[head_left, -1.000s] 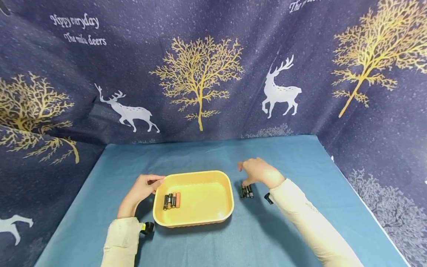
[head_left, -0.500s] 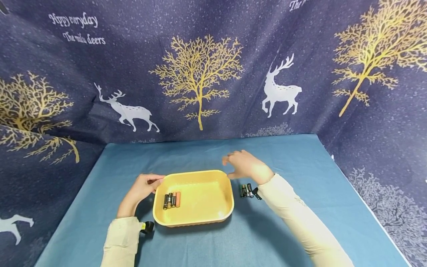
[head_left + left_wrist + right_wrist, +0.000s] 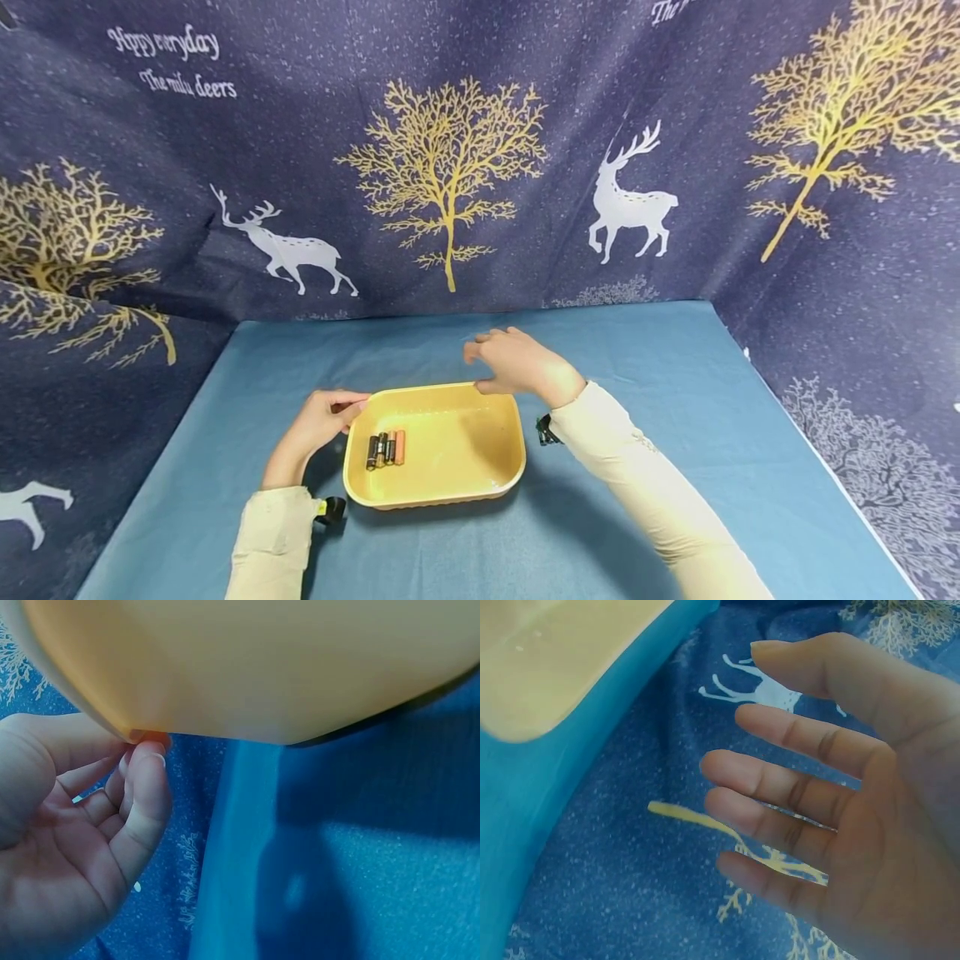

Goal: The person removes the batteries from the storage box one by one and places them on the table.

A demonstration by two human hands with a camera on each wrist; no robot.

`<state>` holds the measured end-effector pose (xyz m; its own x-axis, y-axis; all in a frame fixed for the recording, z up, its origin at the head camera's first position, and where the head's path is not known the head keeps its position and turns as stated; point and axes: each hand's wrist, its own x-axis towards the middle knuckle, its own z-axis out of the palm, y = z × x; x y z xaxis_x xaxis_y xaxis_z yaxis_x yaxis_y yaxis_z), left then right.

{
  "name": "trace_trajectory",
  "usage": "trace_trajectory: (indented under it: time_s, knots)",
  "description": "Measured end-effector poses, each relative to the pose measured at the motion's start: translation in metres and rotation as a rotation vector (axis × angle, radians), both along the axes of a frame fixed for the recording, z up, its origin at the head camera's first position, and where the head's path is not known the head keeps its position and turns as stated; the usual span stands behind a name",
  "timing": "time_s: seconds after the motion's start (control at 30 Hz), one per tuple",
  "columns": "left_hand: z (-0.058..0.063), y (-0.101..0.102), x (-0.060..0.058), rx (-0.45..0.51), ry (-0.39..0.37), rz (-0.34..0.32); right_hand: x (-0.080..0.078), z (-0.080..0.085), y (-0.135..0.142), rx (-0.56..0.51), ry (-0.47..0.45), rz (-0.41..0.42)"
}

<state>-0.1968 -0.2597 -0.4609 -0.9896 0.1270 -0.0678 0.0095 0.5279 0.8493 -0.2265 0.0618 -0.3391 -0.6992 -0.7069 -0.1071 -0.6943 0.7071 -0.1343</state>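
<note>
A yellow plastic bin (image 3: 450,462) sits on the blue cloth. Inside it, on the left, several AA-type batteries (image 3: 381,450) lie side by side, dark ones plus an orange one. My left hand (image 3: 317,423) pinches the bin's back-left corner between thumb and fingers; the left wrist view has this hand (image 3: 82,802) below the rim. Above the bin's back-right rim hovers my right hand (image 3: 525,365), holding nothing. Seen by the right wrist camera, its fingers (image 3: 795,787) are spread and slightly bent. More batteries (image 3: 542,432) lie right of the bin, mostly hidden by the right wrist and its camera.
Blue cloth (image 3: 435,550) covers the table. A dark blue curtain (image 3: 510,250) printed with trees and deer rises behind the table and along its sides. A black wrist camera (image 3: 332,510) hangs at the left cuff.
My right hand has moved left from above the batteries outside to the bin's back-right rim, its shadow now falling inside. The left hand and bin stay put.
</note>
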Motion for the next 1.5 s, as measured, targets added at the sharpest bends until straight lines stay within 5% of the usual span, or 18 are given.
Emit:
trace_trajectory:
  time_s: [1.03, 1.5]
  knots:
    - [-0.003, -0.001, 0.000, -0.015, 0.030, -0.008, 0.008, -0.021, -0.079, 0.011, 0.017, 0.155]
    - [-0.003, -0.002, -0.001, -0.015, 0.047, -0.018, -0.004, -0.071, -0.108, 0.077, -0.180, 0.110]
